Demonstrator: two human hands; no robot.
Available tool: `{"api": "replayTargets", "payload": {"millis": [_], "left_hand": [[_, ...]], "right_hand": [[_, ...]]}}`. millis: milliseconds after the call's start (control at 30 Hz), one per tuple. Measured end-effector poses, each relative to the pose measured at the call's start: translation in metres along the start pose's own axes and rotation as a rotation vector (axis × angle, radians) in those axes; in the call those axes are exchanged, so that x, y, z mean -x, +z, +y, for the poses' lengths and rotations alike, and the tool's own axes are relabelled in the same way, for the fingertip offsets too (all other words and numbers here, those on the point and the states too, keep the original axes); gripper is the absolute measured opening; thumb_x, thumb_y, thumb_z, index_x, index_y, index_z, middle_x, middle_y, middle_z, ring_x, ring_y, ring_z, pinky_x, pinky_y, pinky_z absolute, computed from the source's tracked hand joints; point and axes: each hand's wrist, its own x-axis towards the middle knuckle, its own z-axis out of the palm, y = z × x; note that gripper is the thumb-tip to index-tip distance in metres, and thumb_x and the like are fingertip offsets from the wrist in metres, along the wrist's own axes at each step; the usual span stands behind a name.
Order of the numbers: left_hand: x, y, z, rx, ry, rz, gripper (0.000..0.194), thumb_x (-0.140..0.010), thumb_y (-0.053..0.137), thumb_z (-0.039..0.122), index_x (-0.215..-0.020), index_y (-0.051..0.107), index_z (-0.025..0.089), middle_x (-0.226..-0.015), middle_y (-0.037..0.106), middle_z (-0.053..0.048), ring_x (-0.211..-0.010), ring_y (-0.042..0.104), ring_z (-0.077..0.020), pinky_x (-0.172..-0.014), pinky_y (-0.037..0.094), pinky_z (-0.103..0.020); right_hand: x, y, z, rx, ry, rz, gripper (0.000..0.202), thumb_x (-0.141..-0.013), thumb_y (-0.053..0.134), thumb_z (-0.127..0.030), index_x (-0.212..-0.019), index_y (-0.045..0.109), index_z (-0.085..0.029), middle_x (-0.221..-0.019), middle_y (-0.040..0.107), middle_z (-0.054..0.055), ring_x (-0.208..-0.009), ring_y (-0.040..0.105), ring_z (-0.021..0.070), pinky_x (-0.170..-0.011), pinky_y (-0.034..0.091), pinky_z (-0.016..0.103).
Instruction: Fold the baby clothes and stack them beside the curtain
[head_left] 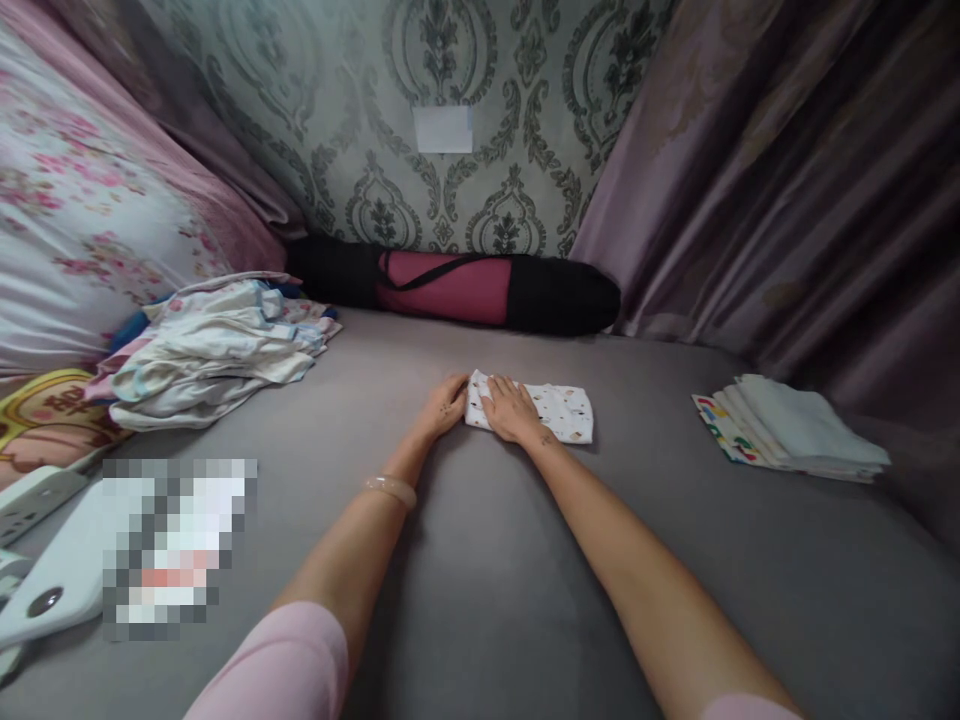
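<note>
A small white patterned cloth (559, 410) lies folded on the grey bed sheet (487, 560) ahead of me. My right hand (510, 408) rests flat on its left part, fingers spread. My left hand (446, 403) touches the cloth's left edge with its fingertips. A pale bangle (391, 489) circles my left wrist.
A heap of unfolded baby clothes (217, 350) lies at the left. A neat stack of folded cloths (787, 430) sits at the right. A black and pink rolled bag (457, 285) lies against the patterned wall. Floral pillow and white devices at far left; curtains hang at the right.
</note>
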Motion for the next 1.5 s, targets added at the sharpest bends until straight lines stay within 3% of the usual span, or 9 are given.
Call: {"api": "replayTargets", "payload": {"millis": [267, 467, 633, 867, 1033, 1133, 1267, 1400, 1500], "left_hand": [[-0.003, 0.001, -0.005, 0.062, -0.150, 0.063, 0.047, -0.089, 0.032, 0.016, -0.131, 0.053, 0.011, -0.135, 0.057, -0.012, -0.126, 0.052, -0.0204, -0.111, 0.036, -0.036], [-0.001, -0.003, -0.001, 0.089, -0.195, 0.133, 0.044, -0.096, 0.029, 0.027, -0.130, 0.052, 0.012, -0.135, 0.056, -0.012, -0.127, 0.050, -0.0197, -0.111, 0.037, -0.036], [-0.001, -0.003, -0.001, 0.088, -0.195, 0.131, 0.044, -0.097, 0.028, 0.030, -0.128, 0.054, 0.011, -0.133, 0.058, -0.013, -0.126, 0.051, -0.0202, -0.109, 0.038, -0.035], [-0.002, -0.002, -0.001, 0.054, -0.181, 0.111, 0.044, -0.096, 0.029, 0.030, -0.126, 0.056, 0.012, -0.130, 0.060, -0.013, -0.123, 0.054, -0.0203, -0.109, 0.038, -0.036], [-0.002, -0.003, 0.001, -0.039, -0.144, 0.083, 0.043, -0.096, 0.031, 0.030, -0.125, 0.057, 0.012, -0.129, 0.061, -0.013, -0.123, 0.054, -0.0224, -0.107, 0.040, -0.037], [-0.003, -0.001, 0.013, -0.156, -0.064, 0.078, 0.044, -0.097, 0.030, 0.030, -0.127, 0.055, 0.011, -0.131, 0.059, -0.014, -0.127, 0.051, -0.0233, -0.109, 0.037, -0.038], [-0.003, 0.011, 0.054, -0.338, 0.105, 0.038, 0.047, -0.098, 0.029, 0.034, -0.136, 0.048, 0.012, -0.144, 0.048, -0.013, -0.140, 0.033, -0.0252, -0.116, 0.023, -0.045], [-0.003, 0.030, 0.092, -0.450, 0.237, -0.064, 0.048, -0.099, 0.028, 0.033, -0.140, 0.043, 0.014, -0.149, 0.042, -0.010, -0.142, 0.028, -0.0247, -0.117, 0.020, -0.046], [-0.003, 0.044, 0.098, -0.504, 0.201, -0.075, 0.047, -0.099, 0.027, 0.030, -0.139, 0.044, 0.013, -0.147, 0.044, -0.011, -0.141, 0.030, -0.0256, -0.117, 0.020, -0.045]], "right_hand": [[-0.007, -0.013, -0.016, -0.002, -0.057, 0.023, 0.056, -0.099, 0.023, -0.035, -0.147, 0.034, -0.008, -0.154, 0.031, 0.013, -0.143, 0.022, 0.0247, -0.116, 0.012, 0.044], [-0.014, 0.005, -0.040, -0.003, -0.059, 0.048, 0.060, -0.098, 0.021, -0.037, -0.146, 0.033, -0.003, -0.154, 0.030, 0.016, -0.144, 0.020, 0.0255, -0.116, 0.010, 0.043], [-0.014, 0.011, -0.043, -0.014, -0.043, 0.026, 0.061, -0.098, 0.022, -0.037, -0.148, 0.030, -0.002, -0.155, 0.027, 0.016, -0.144, 0.018, 0.0257, -0.117, 0.010, 0.044], [-0.008, -0.009, -0.030, -0.190, -0.075, 0.005, 0.058, -0.100, 0.019, -0.034, -0.148, 0.031, -0.004, -0.155, 0.028, 0.014, -0.143, 0.022, 0.0230, -0.117, 0.015, 0.039], [0.022, -0.028, 0.015, -0.188, 0.038, 0.131, 0.054, -0.098, 0.025, -0.029, -0.145, 0.035, -0.005, -0.154, 0.031, 0.015, -0.143, 0.023, 0.0237, -0.117, 0.017, 0.039], [0.042, -0.037, 0.050, -0.110, 0.160, 0.174, 0.053, -0.097, 0.027, -0.026, -0.144, 0.036, -0.002, -0.153, 0.031, 0.017, -0.142, 0.024, 0.0268, -0.116, 0.018, 0.043], [0.057, -0.044, 0.077, -0.034, 0.230, 0.163, 0.054, -0.097, 0.028, -0.026, -0.144, 0.035, -0.001, -0.153, 0.029, 0.019, -0.143, 0.021, 0.0285, -0.116, 0.016, 0.046], [0.059, -0.042, 0.073, 0.001, 0.162, 0.144, 0.053, -0.098, 0.026, -0.029, -0.146, 0.035, -0.007, -0.154, 0.030, 0.014, -0.144, 0.020, 0.0264, -0.117, 0.012, 0.048], [0.058, -0.032, 0.062, 0.025, 0.101, 0.126, 0.053, -0.099, 0.025, -0.030, -0.146, 0.036, -0.010, -0.154, 0.032, 0.012, -0.144, 0.019, 0.0250, -0.117, 0.009, 0.047]]}}
